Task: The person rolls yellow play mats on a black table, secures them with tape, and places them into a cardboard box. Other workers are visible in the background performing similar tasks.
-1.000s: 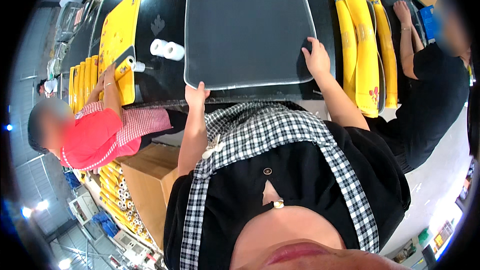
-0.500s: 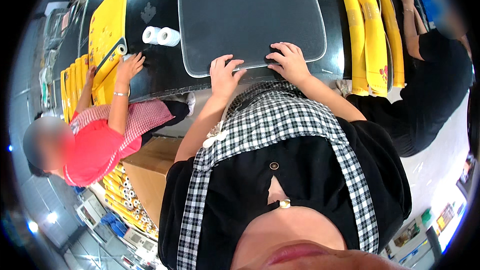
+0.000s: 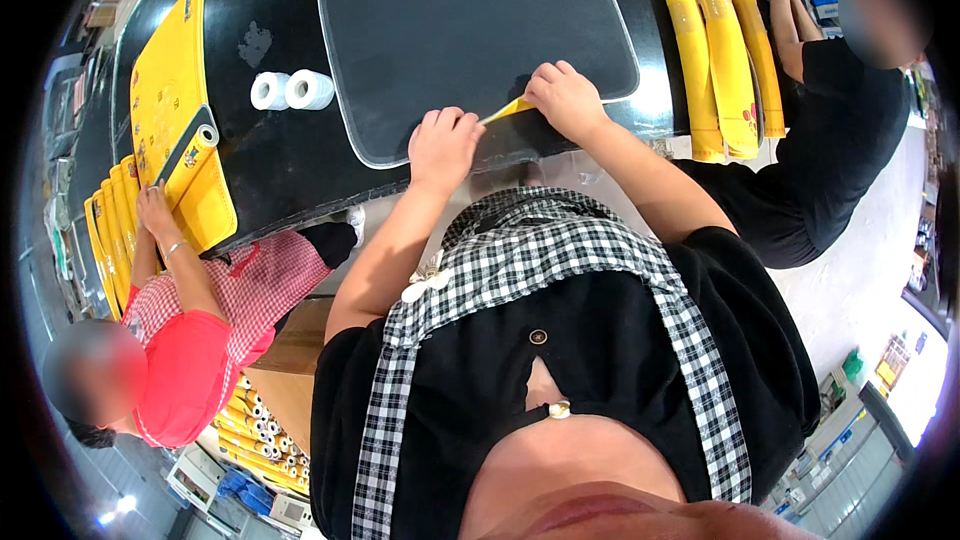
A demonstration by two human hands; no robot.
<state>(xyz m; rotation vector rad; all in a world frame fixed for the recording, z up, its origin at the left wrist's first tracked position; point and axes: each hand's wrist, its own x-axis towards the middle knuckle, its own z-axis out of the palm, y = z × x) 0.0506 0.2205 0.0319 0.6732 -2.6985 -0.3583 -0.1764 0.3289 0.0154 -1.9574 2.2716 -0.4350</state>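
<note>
While left hand (image 3: pixel 443 150) and right hand (image 3: pixel 567 103) are pinching the dark mat (image 3: pixel 465 25) at its near edge, it is probably handling as light and pliable, favouring rim holds.

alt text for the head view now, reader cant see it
A person's left hand and right hand grip the near edge of a dark grey mat, yellow strip showing between them. Two white rolls sit left of it on a black table, yellow rolls to its right. One coworker wears red at left, another black at right.
</note>
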